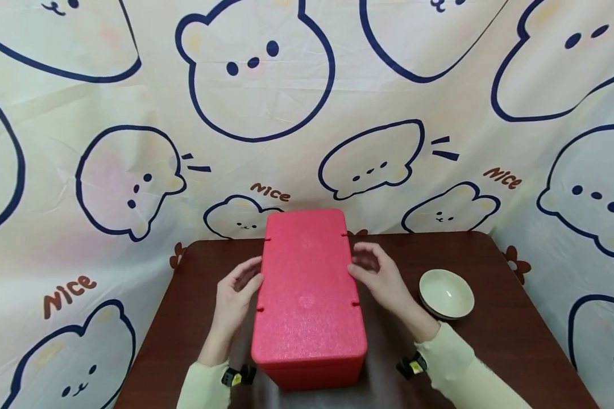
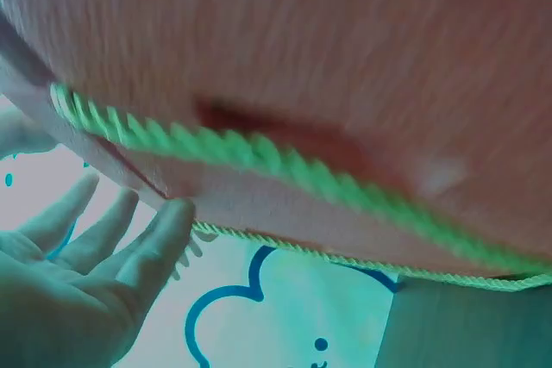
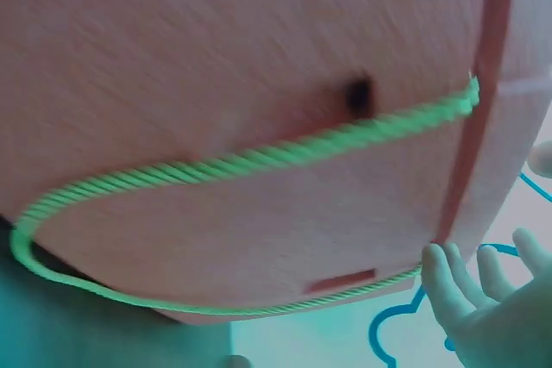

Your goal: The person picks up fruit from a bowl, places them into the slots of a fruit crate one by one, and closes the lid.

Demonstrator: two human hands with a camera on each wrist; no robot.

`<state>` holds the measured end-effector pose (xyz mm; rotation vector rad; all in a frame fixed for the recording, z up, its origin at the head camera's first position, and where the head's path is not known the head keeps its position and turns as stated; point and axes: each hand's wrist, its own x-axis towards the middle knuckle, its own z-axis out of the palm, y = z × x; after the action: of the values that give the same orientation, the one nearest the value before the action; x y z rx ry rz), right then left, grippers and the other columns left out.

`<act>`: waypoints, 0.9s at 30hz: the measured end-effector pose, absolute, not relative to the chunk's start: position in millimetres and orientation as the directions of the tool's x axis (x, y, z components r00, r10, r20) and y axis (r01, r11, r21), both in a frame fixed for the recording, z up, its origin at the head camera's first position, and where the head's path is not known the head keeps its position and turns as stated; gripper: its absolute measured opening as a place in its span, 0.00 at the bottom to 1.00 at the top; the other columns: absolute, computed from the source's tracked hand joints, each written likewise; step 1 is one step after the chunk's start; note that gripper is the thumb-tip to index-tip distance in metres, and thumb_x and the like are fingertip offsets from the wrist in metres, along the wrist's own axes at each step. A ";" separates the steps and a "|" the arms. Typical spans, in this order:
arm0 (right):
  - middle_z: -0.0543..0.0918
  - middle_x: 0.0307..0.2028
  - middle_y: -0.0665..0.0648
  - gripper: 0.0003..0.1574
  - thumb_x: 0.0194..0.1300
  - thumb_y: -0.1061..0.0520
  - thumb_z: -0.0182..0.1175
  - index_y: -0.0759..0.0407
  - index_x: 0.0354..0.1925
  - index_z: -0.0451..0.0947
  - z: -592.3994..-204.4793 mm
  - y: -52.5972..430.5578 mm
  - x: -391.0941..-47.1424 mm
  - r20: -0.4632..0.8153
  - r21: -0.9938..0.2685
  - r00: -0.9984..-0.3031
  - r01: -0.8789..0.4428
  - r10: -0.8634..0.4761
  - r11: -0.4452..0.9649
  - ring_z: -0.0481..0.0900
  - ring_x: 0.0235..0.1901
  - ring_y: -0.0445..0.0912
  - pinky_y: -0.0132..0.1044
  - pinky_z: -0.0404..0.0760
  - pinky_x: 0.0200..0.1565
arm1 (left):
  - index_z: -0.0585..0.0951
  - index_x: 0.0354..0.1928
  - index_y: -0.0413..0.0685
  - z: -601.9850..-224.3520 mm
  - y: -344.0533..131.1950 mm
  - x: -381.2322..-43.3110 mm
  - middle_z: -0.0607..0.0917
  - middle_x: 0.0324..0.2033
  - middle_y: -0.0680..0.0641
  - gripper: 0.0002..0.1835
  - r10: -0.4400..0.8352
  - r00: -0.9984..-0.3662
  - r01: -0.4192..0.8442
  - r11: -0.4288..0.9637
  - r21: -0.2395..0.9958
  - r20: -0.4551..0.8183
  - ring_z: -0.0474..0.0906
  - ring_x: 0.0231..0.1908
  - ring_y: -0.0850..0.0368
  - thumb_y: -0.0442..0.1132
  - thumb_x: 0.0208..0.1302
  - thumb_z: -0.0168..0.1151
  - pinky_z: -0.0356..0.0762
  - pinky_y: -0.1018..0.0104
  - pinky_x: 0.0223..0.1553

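A red foam box [image 1: 307, 375] with its lid [image 1: 307, 267] on stands lengthwise on the table in the head view. My left hand [image 1: 235, 301] is at its left side, thumb and fingertips right at the lid's edge. Opposite it, my right hand [image 1: 384, 278] has its fingertips at the right edge of the lid. Both hands have relaxed, slightly bent fingers. A green twisted rope [image 2: 259, 154] runs along the box's side in the left wrist view. Another length of green rope [image 3: 259, 159] loops along the side in the right wrist view.
A pale green bowl [image 1: 446, 292] stands on the dark brown table [image 1: 517, 346], right of the right forearm. Behind the table hangs a white cloth [image 1: 266, 162] with cartoon bears. Small black cameras [image 1: 237, 376] sit at both wrists.
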<state>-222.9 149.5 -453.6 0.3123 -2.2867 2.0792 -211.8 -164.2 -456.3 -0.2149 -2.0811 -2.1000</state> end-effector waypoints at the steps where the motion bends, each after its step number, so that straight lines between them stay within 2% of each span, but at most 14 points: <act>1: 0.76 0.60 0.64 0.31 0.68 0.57 0.67 0.61 0.64 0.69 -450.3 148.9 -230.8 0.170 -0.981 -0.978 -0.180 -0.123 0.078 0.77 0.58 0.57 0.32 0.83 0.49 | 0.77 0.64 0.35 -454.4 -164.8 -219.7 0.80 0.61 0.36 0.21 -0.026 -0.973 0.228 -0.019 0.973 0.227 0.79 0.58 0.59 0.31 0.70 0.63 0.78 0.70 0.56; 5: 0.73 0.66 0.60 0.35 0.70 0.53 0.65 0.59 0.70 0.67 -444.2 142.9 -269.0 0.179 -0.979 -0.981 -0.185 -0.079 0.089 0.75 0.63 0.54 0.36 0.81 0.56 | 0.74 0.67 0.35 -447.8 -164.0 -261.1 0.76 0.66 0.36 0.24 -0.003 -0.979 0.201 -0.065 0.977 0.201 0.74 0.65 0.53 0.32 0.71 0.61 0.75 0.70 0.60; 9: 0.69 0.71 0.57 0.36 0.74 0.50 0.60 0.56 0.74 0.64 -449.5 136.4 -302.4 0.148 -0.986 -0.986 -0.153 -0.077 0.069 0.71 0.67 0.51 0.45 0.75 0.64 | 0.70 0.72 0.42 -448.7 -163.5 -296.9 0.72 0.70 0.42 0.27 0.048 -0.990 0.136 0.020 0.991 0.135 0.69 0.68 0.53 0.40 0.74 0.59 0.72 0.73 0.61; 12: 0.68 0.72 0.55 0.34 0.76 0.48 0.57 0.54 0.75 0.64 -455.5 133.7 -316.3 0.114 -0.991 -0.990 -0.119 -0.083 0.065 0.69 0.68 0.50 0.48 0.70 0.68 | 0.68 0.74 0.48 -453.0 -163.7 -311.9 0.69 0.72 0.47 0.29 0.076 -0.994 0.086 0.059 0.995 0.082 0.69 0.68 0.53 0.46 0.76 0.57 0.71 0.67 0.64; 15: 0.69 0.72 0.53 0.33 0.76 0.45 0.56 0.51 0.74 0.66 -461.0 134.1 -323.2 0.088 -0.989 -0.994 -0.096 -0.070 0.109 0.67 0.68 0.49 0.49 0.66 0.70 | 0.65 0.76 0.50 -457.3 -162.1 -320.4 0.66 0.74 0.49 0.30 0.098 -0.994 0.057 0.047 0.997 0.053 0.67 0.69 0.53 0.49 0.77 0.55 0.70 0.58 0.67; 17: 0.69 0.71 0.53 0.32 0.76 0.44 0.56 0.49 0.73 0.67 -463.8 134.5 -325.1 0.090 -0.987 -0.994 -0.097 -0.059 0.129 0.66 0.68 0.49 0.49 0.65 0.70 | 0.65 0.76 0.51 -459.1 -160.8 -322.7 0.66 0.74 0.49 0.30 0.098 -0.994 0.052 0.041 0.998 0.048 0.66 0.70 0.53 0.49 0.77 0.55 0.69 0.55 0.67; 20: 0.71 0.70 0.53 0.32 0.76 0.44 0.57 0.48 0.73 0.68 -466.6 134.7 -326.0 0.099 -0.985 -0.993 -0.106 -0.057 0.136 0.67 0.68 0.49 0.49 0.66 0.70 | 0.65 0.76 0.52 -461.4 -160.4 -323.8 0.66 0.74 0.50 0.30 0.094 -0.995 0.049 0.040 0.998 0.045 0.66 0.70 0.54 0.49 0.77 0.55 0.71 0.60 0.65; 23: 0.72 0.69 0.55 0.32 0.75 0.44 0.58 0.48 0.72 0.69 -469.0 135.0 -326.5 0.110 -0.983 -0.992 -0.118 -0.063 0.142 0.68 0.67 0.49 0.49 0.66 0.69 | 0.67 0.75 0.53 -462.3 -161.3 -323.4 0.67 0.74 0.49 0.29 0.088 -0.996 0.035 0.025 0.999 0.033 0.68 0.68 0.53 0.48 0.77 0.56 0.76 0.69 0.57; 27: 0.71 0.70 0.54 0.33 0.75 0.43 0.57 0.48 0.73 0.68 -471.8 135.2 -327.4 0.122 -0.979 -0.989 -0.134 -0.079 0.157 0.66 0.69 0.49 0.49 0.64 0.71 | 0.66 0.76 0.48 -461.7 -163.6 -322.5 0.66 0.74 0.45 0.29 0.104 -0.994 0.029 -0.008 1.000 0.030 0.72 0.63 0.54 0.46 0.77 0.56 0.79 0.75 0.50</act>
<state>-327.4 135.2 -471.8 0.2171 -2.3569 2.0011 -322.5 -163.6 -461.7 -0.1513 -2.2483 -2.2640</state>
